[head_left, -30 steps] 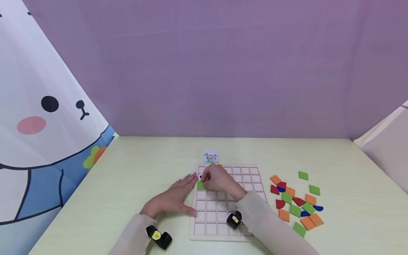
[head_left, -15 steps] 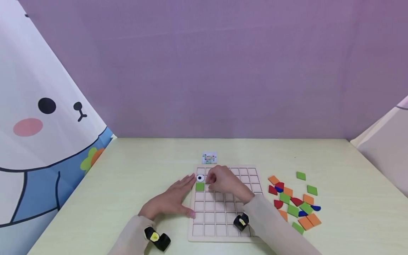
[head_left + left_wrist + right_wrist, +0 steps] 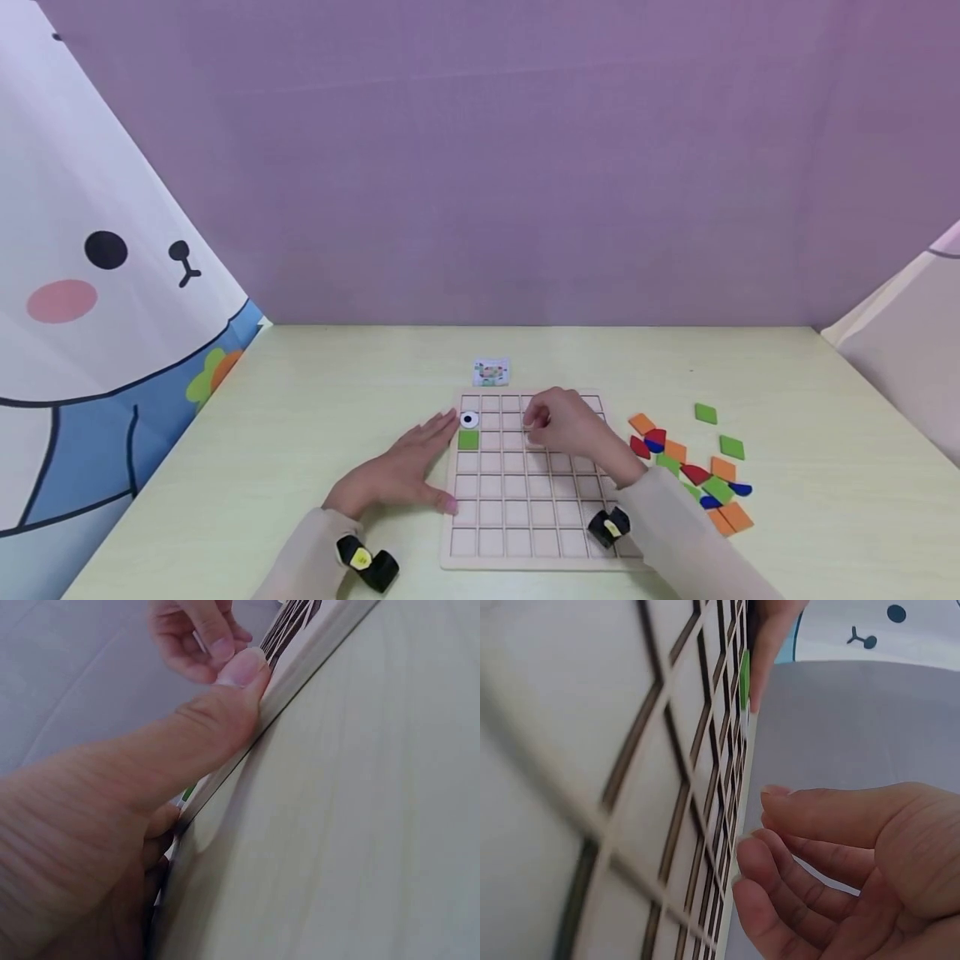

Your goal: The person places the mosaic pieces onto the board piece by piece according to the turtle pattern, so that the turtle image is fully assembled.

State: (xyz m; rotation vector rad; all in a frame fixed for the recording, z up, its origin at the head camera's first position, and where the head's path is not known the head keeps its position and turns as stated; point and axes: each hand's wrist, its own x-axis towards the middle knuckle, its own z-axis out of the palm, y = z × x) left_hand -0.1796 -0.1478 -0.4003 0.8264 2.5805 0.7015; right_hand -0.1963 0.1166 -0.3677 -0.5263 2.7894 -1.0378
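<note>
A pale wooden grid board [image 3: 491, 543] lies on the table. My left hand [image 3: 401, 477] rests along its left edge, fingers spread; in the left wrist view the thumb [image 3: 199, 735] touches the rim. Over the board's upper right part hovers my right hand [image 3: 572, 427], fingers loosely curled. The right wrist view shows nothing held between its thumb and fingers [image 3: 757, 859]. In the leftmost column sit a white round eye piece [image 3: 468, 419] and, just below it, a green square tile [image 3: 468, 440]. Beyond the board lies a small printed card [image 3: 491, 372].
Right of the board is a loose scatter of orange squares [image 3: 723, 468], green squares [image 3: 731, 447], red quarter-rounds [image 3: 695, 474] and blue half-rounds [image 3: 740, 489], some overlapping. The right forearm hides part of them. A purple cloth [image 3: 540, 167] hangs behind the table.
My right hand has moved away from the eye piece, rightward over the board, uncovering that piece in its cell. My left hand stays at the board's edge. The whole head view has shifted slightly.
</note>
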